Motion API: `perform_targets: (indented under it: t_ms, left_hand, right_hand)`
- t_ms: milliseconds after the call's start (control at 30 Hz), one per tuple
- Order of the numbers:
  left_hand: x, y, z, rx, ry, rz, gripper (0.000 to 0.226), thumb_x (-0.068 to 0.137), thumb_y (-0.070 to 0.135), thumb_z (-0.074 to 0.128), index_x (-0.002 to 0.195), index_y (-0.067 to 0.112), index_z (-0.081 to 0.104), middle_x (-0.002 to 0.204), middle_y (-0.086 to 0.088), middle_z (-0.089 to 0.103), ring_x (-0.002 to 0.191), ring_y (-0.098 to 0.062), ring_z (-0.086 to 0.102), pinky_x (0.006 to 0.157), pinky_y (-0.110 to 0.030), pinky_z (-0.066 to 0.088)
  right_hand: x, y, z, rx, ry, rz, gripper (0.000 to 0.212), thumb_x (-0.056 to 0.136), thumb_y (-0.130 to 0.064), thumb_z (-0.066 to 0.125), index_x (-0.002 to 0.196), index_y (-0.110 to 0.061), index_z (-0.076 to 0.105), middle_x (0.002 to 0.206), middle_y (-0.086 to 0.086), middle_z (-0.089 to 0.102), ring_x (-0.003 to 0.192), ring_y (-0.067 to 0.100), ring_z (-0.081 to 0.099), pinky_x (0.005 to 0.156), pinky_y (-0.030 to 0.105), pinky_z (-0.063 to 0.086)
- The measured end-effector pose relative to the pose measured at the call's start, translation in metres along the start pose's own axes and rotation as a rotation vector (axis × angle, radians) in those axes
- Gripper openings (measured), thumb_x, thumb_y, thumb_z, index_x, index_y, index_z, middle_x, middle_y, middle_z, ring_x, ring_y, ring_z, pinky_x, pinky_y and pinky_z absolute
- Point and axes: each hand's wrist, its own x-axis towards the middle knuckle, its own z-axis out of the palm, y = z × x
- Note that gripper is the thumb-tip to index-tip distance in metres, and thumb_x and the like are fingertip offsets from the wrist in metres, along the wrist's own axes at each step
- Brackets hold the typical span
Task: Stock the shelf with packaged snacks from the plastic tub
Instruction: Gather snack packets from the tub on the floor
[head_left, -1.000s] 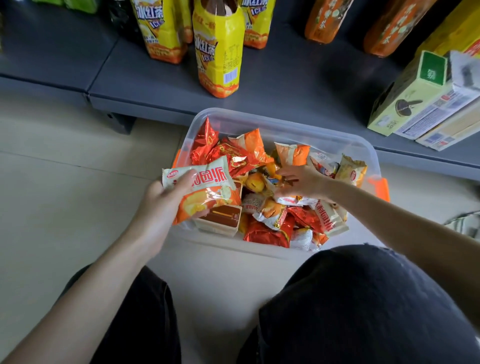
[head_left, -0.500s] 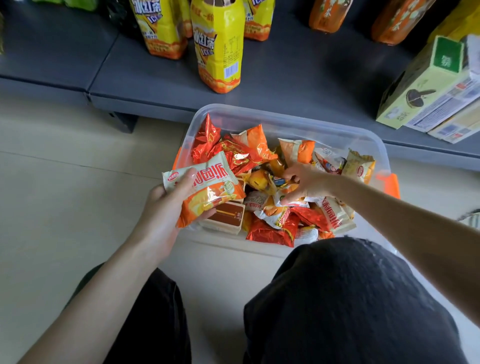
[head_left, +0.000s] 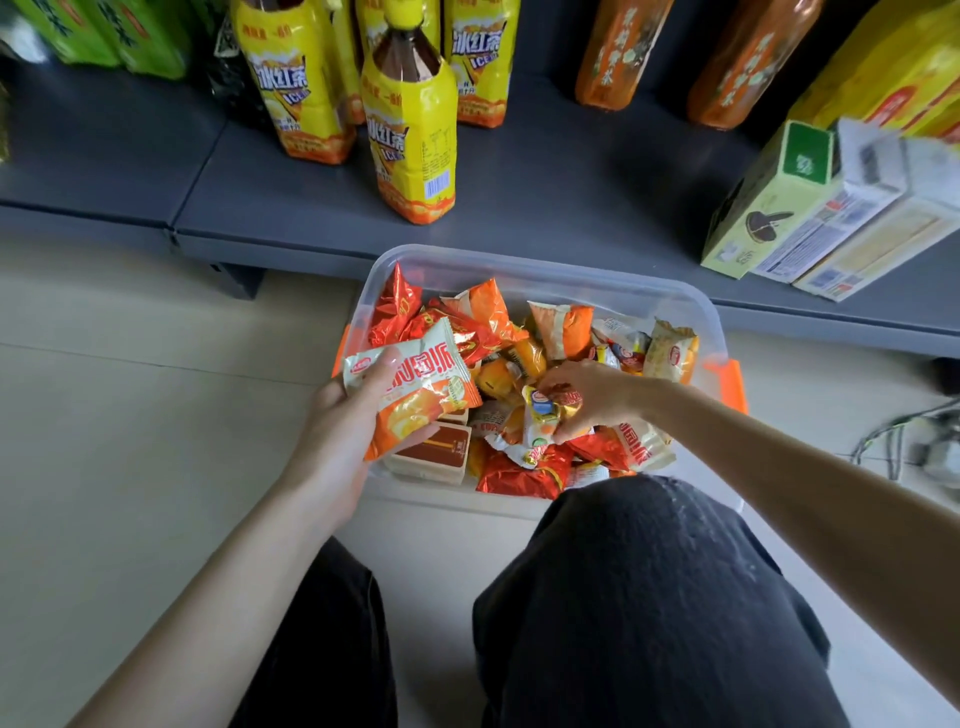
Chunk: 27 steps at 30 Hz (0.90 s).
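Under curled hands (head_left: 337, 441) (head_left: 602, 397), half-covered snack packets (head_left: 423, 402) (head_left: 544, 415)

yellow tea bottles (head_left: 410, 140), orange bottles (head_left: 618, 52), green carton (head_left: 769, 202), floor cables (head_left: 893, 431)

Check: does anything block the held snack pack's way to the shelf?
Nothing visible does. The left hand holds the pack over the tub's left edge; bare shelf lies just beyond, left of the front bottle.

We see soft, even light and faint shadows; the shelf (head_left: 519, 208) bows edgeward, the cartons (head_left: 878, 156) blur
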Motion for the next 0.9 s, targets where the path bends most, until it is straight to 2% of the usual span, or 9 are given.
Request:
perform_targets:
  t_ms: [167,300,367,467,567,600,667,733,900]
  left_hand:
    - [-0.009,0.008,-0.001,0.028,0.005,-0.01,0.028,0.088,0.03,0.064,0.109,0.012,0.063,0.099,-0.008,0.074,0.081,-0.02,0.074,0.058,-0.032,0.061]
    - [-0.039,0.039,0.006,0.058,0.01,-0.063,0.04,0.088,0.032,0.064,0.121,0.01,0.059,0.105,-0.008,0.073,0.088,-0.022,0.073,0.065,-0.036,0.061]
    - [-0.062,0.063,0.014,0.055,0.012,-0.079,0.039,0.088,0.033,0.064,0.12,0.01,0.06,0.103,-0.008,0.073,0.087,-0.021,0.073,0.065,-0.036,0.061]
    - [-0.101,0.108,0.03,0.061,-0.005,-0.073,0.031,0.089,0.031,0.063,0.111,0.009,0.061,0.101,-0.009,0.073,0.083,-0.018,0.073,0.064,-0.034,0.061]
    - [-0.143,0.155,0.049,0.092,-0.059,-0.03,0.026,0.09,0.033,0.061,0.101,0.01,0.065,0.103,-0.013,0.073,0.087,-0.024,0.072,0.073,-0.04,0.06]
    - [-0.156,0.171,0.056,0.11,-0.081,-0.006,0.026,0.089,0.034,0.061,0.098,0.01,0.066,0.102,-0.015,0.073,0.089,-0.026,0.071,0.077,-0.043,0.06]
    - [-0.185,0.204,0.068,0.137,-0.144,0.035,0.033,0.081,0.039,0.064,0.099,0.012,0.068,0.101,-0.013,0.073,0.09,-0.026,0.072,0.076,-0.041,0.06]
    - [-0.211,0.236,0.079,0.159,-0.198,0.056,0.052,0.066,0.042,0.07,0.107,0.011,0.068,0.102,-0.01,0.074,0.094,-0.024,0.071,0.072,-0.036,0.06]
    - [-0.262,0.315,0.1,0.133,-0.242,0.014,0.062,0.052,0.033,0.078,0.106,0.005,0.068,0.098,-0.013,0.074,0.09,-0.026,0.072,0.067,-0.033,0.059]
  right_hand:
    - [-0.011,-0.007,-0.01,0.061,0.084,0.067,0.067,0.073,-0.038,0.079,0.131,-0.016,0.054,0.131,0.003,0.053,0.119,0.024,0.05,0.1,0.034,0.038]
    - [-0.047,-0.033,-0.043,0.285,0.146,0.124,0.06,0.068,-0.037,0.081,0.118,-0.01,0.063,0.117,0.008,0.063,0.105,0.025,0.056,0.093,0.036,0.044]
    - [-0.079,-0.054,-0.067,0.404,0.137,0.117,0.06,0.069,-0.036,0.081,0.121,-0.013,0.062,0.114,0.006,0.064,0.105,0.024,0.058,0.094,0.034,0.045]
    - [-0.14,-0.091,-0.105,0.592,0.086,0.057,0.063,0.071,-0.028,0.082,0.128,-0.02,0.055,0.12,-0.003,0.061,0.111,0.017,0.056,0.102,0.032,0.04]
    - [-0.201,-0.131,-0.143,0.684,0.084,-0.053,0.031,0.072,-0.021,0.082,0.098,-0.022,0.065,0.095,-0.008,0.07,0.09,0.008,0.064,0.085,0.024,0.048]
    - [-0.219,-0.146,-0.155,0.688,0.104,-0.082,0.029,0.071,-0.02,0.083,0.094,-0.022,0.066,0.09,-0.009,0.071,0.084,0.007,0.065,0.079,0.022,0.049]
    - [-0.251,-0.174,-0.18,0.654,0.147,-0.119,0.034,0.068,-0.021,0.085,0.095,-0.024,0.066,0.091,-0.007,0.072,0.082,0.006,0.067,0.076,0.02,0.051]
    - [-0.281,-0.199,-0.204,0.609,0.19,-0.157,0.038,0.067,-0.022,0.085,0.096,-0.025,0.062,0.094,-0.004,0.071,0.083,0.006,0.068,0.075,0.019,0.054]
    - [-0.346,-0.257,-0.269,0.658,0.316,-0.295,0.026,0.076,-0.046,0.064,0.089,-0.024,0.058,0.083,-0.007,0.065,0.073,0.004,0.063,0.065,0.021,0.051]
